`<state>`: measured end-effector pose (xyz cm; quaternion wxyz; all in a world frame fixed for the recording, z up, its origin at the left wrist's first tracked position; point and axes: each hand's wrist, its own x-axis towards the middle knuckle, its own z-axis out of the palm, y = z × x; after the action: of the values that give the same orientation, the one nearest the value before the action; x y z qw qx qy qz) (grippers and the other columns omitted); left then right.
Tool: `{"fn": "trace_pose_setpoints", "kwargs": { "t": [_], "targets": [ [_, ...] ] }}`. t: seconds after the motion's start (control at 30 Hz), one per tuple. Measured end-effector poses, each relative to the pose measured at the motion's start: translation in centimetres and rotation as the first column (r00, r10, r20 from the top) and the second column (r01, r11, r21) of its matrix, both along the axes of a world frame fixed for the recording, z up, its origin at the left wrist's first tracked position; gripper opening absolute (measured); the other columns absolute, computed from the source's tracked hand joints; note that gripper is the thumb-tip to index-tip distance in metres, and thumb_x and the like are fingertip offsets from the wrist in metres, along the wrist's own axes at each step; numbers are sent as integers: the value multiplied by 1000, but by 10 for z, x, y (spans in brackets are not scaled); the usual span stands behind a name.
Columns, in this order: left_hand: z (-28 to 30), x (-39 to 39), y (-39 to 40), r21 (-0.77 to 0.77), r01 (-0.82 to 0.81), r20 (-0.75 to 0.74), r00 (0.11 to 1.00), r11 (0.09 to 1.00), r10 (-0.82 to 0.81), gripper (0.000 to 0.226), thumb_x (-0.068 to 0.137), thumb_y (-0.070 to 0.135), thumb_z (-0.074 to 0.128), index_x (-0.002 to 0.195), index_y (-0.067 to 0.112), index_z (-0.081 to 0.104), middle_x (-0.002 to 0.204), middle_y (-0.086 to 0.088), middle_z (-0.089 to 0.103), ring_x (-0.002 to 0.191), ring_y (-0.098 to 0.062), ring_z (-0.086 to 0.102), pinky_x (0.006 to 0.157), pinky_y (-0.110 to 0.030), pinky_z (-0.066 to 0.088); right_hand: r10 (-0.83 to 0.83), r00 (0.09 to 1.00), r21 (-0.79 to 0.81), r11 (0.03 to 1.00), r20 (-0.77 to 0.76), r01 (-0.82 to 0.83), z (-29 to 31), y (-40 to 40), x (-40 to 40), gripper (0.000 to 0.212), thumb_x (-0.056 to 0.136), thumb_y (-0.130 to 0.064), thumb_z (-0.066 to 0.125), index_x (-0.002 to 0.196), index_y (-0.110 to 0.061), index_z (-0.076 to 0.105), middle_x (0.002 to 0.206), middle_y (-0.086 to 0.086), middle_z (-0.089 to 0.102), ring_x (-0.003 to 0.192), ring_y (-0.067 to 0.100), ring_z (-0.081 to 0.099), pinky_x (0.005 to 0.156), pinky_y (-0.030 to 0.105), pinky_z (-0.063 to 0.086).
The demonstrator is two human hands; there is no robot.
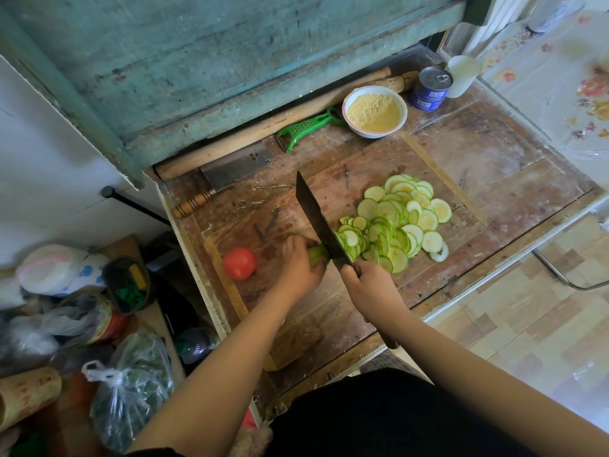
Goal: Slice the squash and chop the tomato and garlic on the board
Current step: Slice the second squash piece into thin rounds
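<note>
Table: worn wood, holding everything below.
Board: lies at the table's middle, near edge toward the person.
Squash slices: overlapping heap on the board's right half.
Knife: blade set against the squash stub, slices to its right.
Right hand: fingers wrapped round the knife handle.
Left hand: fingers curled over the squash stub, pinning it to the board.
Tomato: whole, near-left on the board, just left of the left hand.
Cleaver: idle, far-left, off the board.
Bowl: yellow meal, far side.
Peeler: green, left of the bowl.
Can: right of the bowl.
</note>
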<state>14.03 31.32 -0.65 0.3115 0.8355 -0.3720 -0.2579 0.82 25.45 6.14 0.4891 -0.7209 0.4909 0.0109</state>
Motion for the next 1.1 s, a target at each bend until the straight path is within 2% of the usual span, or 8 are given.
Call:
{"fn": "trace_pose_setpoints", "kwargs": {
  "t": [0.37, 0.63, 0.8, 1.1],
  "targets": [
    [-3, 1, 1, 44, 25, 17, 1000, 999, -26, 39, 83, 16, 65, 113, -1, 46, 119, -16, 39, 115, -29, 35, 89, -25, 26, 17, 997, 51, 999, -81, -13, -13, -5, 17, 33, 91, -34, 44, 68, -10, 44, 60, 4, 48, 52, 22, 44, 52, 34, 43],
    [-2, 2, 1, 26, 0, -16, 1000, 1000, 0, 36, 83, 14, 66, 112, 1, 48, 119, -15, 39, 116, -28, 36, 89, -23, 27, -32, 999, 37, 999, 2, 32, -4, -1, -7, 29, 89, -29, 43, 68, -11, 37, 55, 2, 37, 48, 17, 34, 50, 33, 39],
    [-2, 1, 2, 6, -9, -21, 1000, 1000, 9, 36, 82, 13, 67, 110, 0, 51, 116, -17, 41, 114, -29, 38, 84, -20, 26, -17, 1000, 19, 1000, 10, 17, -1, 2, -13, 26, 88, -28, 43, 69, -10, 38, 54, 2, 38, 47, 18, 35, 50, 33, 40],
    [-2, 2, 2, -7, -9, -29, 1000, 1000, 9, 35, 83, 16, 66, 111, 2, 50, 116, -15, 41, 114, -27, 38, 86, -19, 27, -30, 999, 14, 999, 28, 29, 3, 5, -14, 27, 89, -28, 43, 70, -10, 39, 55, 3, 38, 48, 18, 36, 50, 32, 39]
  ]
}}
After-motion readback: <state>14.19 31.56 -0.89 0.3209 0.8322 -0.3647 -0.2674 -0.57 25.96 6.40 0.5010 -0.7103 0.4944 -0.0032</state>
